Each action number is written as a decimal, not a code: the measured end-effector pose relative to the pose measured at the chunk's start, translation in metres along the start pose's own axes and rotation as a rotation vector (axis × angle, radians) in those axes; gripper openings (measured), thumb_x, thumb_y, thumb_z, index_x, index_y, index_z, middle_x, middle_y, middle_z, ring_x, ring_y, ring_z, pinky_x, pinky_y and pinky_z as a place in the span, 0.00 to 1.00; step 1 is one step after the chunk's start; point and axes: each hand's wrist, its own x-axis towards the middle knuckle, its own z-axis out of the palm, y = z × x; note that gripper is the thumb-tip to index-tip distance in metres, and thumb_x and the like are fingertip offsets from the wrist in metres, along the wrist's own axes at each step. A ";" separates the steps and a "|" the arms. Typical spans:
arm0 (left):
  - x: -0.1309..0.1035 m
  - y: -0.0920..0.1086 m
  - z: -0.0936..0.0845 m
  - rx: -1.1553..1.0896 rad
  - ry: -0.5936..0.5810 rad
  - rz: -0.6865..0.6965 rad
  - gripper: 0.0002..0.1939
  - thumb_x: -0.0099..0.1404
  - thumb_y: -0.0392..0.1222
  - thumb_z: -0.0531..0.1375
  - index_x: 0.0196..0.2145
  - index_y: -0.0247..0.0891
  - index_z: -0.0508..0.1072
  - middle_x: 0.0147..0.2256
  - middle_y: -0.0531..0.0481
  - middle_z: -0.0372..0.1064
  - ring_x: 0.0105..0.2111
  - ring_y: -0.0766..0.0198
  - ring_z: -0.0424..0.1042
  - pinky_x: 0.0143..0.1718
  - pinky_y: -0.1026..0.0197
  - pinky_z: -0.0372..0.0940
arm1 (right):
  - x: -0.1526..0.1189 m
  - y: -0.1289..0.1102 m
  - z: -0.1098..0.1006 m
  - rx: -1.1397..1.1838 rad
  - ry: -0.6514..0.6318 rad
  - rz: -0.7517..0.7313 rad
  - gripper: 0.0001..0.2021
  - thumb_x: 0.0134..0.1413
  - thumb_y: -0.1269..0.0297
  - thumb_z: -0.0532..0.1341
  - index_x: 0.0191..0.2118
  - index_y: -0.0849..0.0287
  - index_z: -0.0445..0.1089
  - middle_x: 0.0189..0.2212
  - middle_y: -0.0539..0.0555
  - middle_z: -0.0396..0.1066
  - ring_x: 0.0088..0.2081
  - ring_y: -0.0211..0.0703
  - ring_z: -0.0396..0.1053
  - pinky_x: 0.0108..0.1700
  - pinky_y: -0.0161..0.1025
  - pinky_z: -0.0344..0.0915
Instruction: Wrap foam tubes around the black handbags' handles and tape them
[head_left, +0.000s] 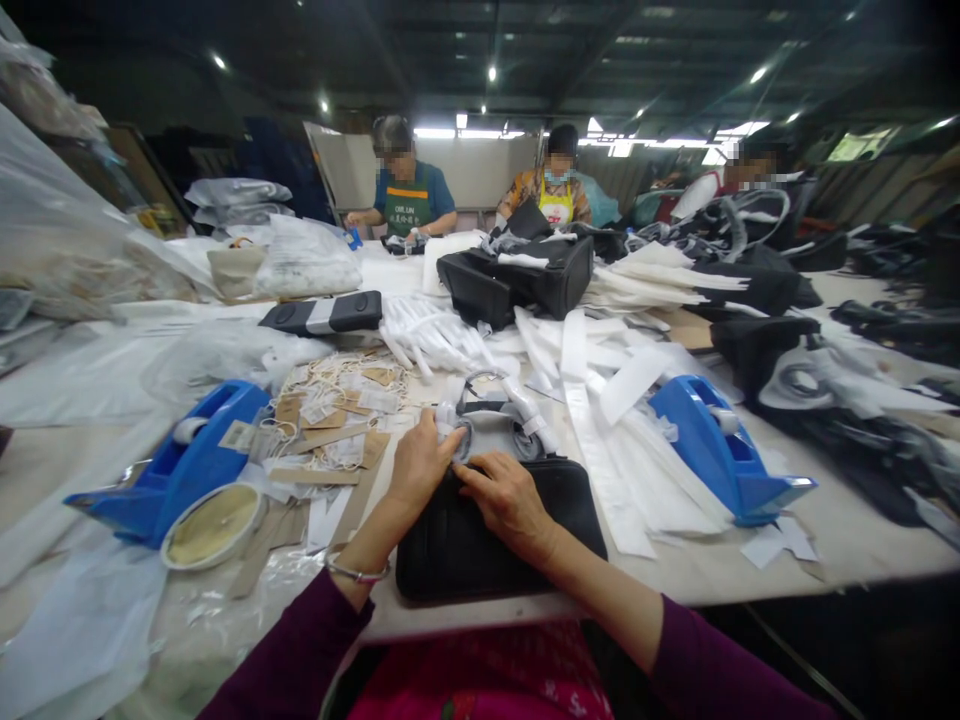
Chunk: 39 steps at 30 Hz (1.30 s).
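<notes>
A flat black case (487, 550) lies on the table just in front of me. At its far edge are straps and a handle wrapped in clear film (534, 428). My left hand (424, 462) has its fingers closed on the left side of the wrapped strap. Resting on the upper part of the case, my right hand (510, 500) reaches toward the left hand, its fingers bent together near the strap end. What its fingertips hold, if anything, is too small to make out.
Blue tape dispensers (184, 460) stand left and right, with a round tub (214, 525) beside the left one. Tags with strings (337, 420), white strips (611, 460) and black bags (517, 275) cover the table (847, 540). People work opposite.
</notes>
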 end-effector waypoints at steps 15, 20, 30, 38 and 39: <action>-0.009 0.007 0.024 0.017 0.309 0.460 0.17 0.66 0.40 0.52 0.52 0.33 0.66 0.51 0.34 0.61 0.54 0.45 0.59 0.55 0.41 0.54 | 0.003 0.005 0.007 0.046 -0.031 0.044 0.09 0.58 0.68 0.57 0.42 0.57 0.73 0.36 0.58 0.69 0.39 0.47 0.64 0.40 0.42 0.64; -0.020 0.015 0.037 -0.424 -0.089 0.642 0.21 0.67 0.32 0.42 0.55 0.37 0.61 0.47 0.42 0.67 0.50 0.60 0.67 0.53 0.53 0.63 | -0.002 0.005 0.004 0.150 0.041 0.062 0.10 0.51 0.75 0.55 0.32 0.58 0.73 0.40 0.59 0.67 0.44 0.49 0.64 0.43 0.42 0.66; -0.019 0.013 0.052 -0.075 0.045 0.801 0.24 0.61 0.23 0.44 0.51 0.34 0.65 0.55 0.36 0.60 0.63 0.52 0.51 0.60 0.41 0.56 | 0.020 0.038 -0.031 -0.020 0.318 0.625 0.25 0.53 0.62 0.59 0.56 0.60 0.54 0.46 0.63 0.66 0.44 0.54 0.67 0.44 0.49 0.64; -0.019 0.020 0.051 0.251 0.108 0.714 0.18 0.64 0.27 0.47 0.47 0.30 0.69 0.61 0.35 0.55 0.65 0.49 0.44 0.64 0.42 0.47 | 0.028 0.077 -0.033 0.281 0.006 0.809 0.19 0.55 0.58 0.57 0.51 0.59 0.57 0.29 0.54 0.72 0.30 0.47 0.70 0.34 0.41 0.63; -0.018 0.019 0.052 0.266 0.100 0.711 0.18 0.64 0.27 0.47 0.48 0.30 0.69 0.61 0.35 0.55 0.65 0.49 0.44 0.64 0.43 0.47 | 0.028 0.082 -0.033 0.401 -0.024 0.832 0.18 0.55 0.57 0.57 0.49 0.58 0.57 0.28 0.51 0.71 0.29 0.46 0.70 0.33 0.39 0.64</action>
